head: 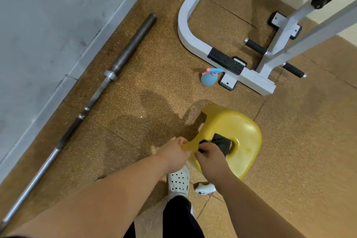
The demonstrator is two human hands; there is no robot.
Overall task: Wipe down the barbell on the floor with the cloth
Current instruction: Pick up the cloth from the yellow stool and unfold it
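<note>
The barbell (pixel 85 110) lies on the speckled brown floor (pixel 160 60) on the left, running along the foot of the grey wall (pixel 38 25) from the near left corner to the far middle, with its thick dark sleeve at the far end. It is well apart from both hands.

The dark cloth (pixel 221 142) sits on top of a yellow stool (pixel 237 121) near the person, bunched beside the hole in the seat. The right hand (pixel 210 158) has its fingers curled over the near end of the cloth and grips it. The left hand (pixel 173 152), just beside the right, has its fingers curled and its thumb against the stool's near-left rim, holding that edge.

Beyond the stool a blue spray bottle (pixel 207 80) with a pink trigger stands on the floor, touching or just beside the base of a white exercise machine frame (pixel 182 25). Below the hands a white perforated clog (pixel 178 180) and a dark trouser leg show
</note>
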